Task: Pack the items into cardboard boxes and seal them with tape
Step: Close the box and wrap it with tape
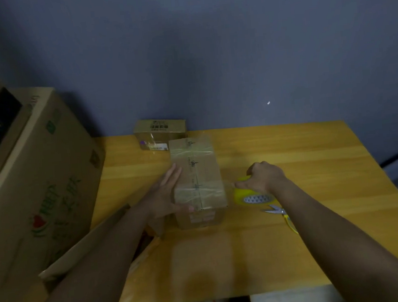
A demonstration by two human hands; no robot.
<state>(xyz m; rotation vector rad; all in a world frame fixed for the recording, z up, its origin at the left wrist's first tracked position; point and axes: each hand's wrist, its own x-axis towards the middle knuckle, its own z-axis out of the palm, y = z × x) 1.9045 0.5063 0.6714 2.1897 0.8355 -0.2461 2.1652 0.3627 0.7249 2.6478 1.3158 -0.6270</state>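
A closed brown cardboard box [198, 172] lies lengthwise in the middle of the wooden table [302, 156], with bands of clear tape across its top near both ends. My left hand [166, 193] lies flat against the box's left side, fingers straight, thumb over the near top edge. My right hand [264, 176] grips a yellow tape roll [255, 196] just right of the box's near corner; a clear strip runs from the roll to the box.
A smaller taped carton [159, 135] stands behind the box at the table's back edge. Yellow-handled scissors [281, 213] lie by my right forearm. Large printed cartons [37, 179] are stacked left of the table, with a flat cardboard piece [88, 247] leaning below them.
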